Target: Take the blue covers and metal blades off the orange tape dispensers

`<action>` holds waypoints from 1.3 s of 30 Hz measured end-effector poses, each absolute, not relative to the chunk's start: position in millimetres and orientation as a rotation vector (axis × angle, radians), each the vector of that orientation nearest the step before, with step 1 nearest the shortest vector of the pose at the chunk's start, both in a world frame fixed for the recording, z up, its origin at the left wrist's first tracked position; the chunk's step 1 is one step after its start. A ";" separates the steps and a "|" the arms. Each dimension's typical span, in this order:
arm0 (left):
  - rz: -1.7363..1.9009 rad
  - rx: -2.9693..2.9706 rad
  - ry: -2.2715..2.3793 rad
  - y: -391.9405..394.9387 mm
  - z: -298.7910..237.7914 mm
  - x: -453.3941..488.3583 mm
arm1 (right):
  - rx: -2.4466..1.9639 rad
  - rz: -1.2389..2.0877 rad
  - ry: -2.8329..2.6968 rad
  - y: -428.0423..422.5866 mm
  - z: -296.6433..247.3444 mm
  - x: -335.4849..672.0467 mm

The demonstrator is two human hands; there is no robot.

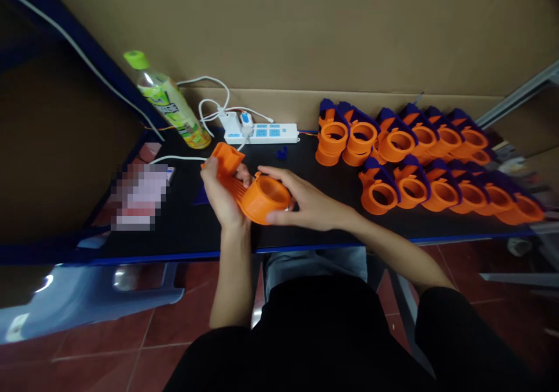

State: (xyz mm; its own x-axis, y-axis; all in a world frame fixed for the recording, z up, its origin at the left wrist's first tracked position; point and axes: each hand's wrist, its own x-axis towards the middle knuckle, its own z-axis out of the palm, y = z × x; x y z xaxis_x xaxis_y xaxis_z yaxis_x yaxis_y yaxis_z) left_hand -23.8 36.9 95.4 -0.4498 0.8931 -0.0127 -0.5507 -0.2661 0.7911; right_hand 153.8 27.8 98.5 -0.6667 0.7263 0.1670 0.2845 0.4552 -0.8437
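Note:
Both of my hands hold one orange plastic part above the black tabletop. It has a round ring end, a ribbed neck and a flat tab at the far end. My left hand wraps round the ribbed neck and tab. My right hand grips the ring end with thumb and fingers. A small loose blue piece lies on the table just behind the part.
Two rows of finished orange-and-blue parts fill the table's right side. A white power strip with plugs and cables sits at the back, a green-capped drink bottle leans at the back left. A cardboard wall stands behind. A grey plastic stool is lower left.

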 end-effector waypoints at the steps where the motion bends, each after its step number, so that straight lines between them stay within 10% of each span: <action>1: 1.921 0.565 0.904 33.2 95.9 -14.0 | -0.888 1.068 -2.232 19.4 108.1 157.2; 24: 1.662 0.962 0.969 40.9 65.3 -11.5 | -1.800 -0.377 -2.389 -23.5 84.0 262.8; 39: 1.426 0.891 0.763 39.6 73.3 -28.7 | -1.856 -0.377 -2.094 -12.1 83.7 301.1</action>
State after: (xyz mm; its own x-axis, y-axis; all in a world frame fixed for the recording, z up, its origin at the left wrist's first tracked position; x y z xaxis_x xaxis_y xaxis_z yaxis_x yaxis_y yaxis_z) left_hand -28.7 39.6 73.3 0.0242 0.9968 0.0766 -0.4896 -0.0550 0.8702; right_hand 301.1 -12.1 83.7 -0.1072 0.9088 0.4032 0.9924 0.1227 -0.0125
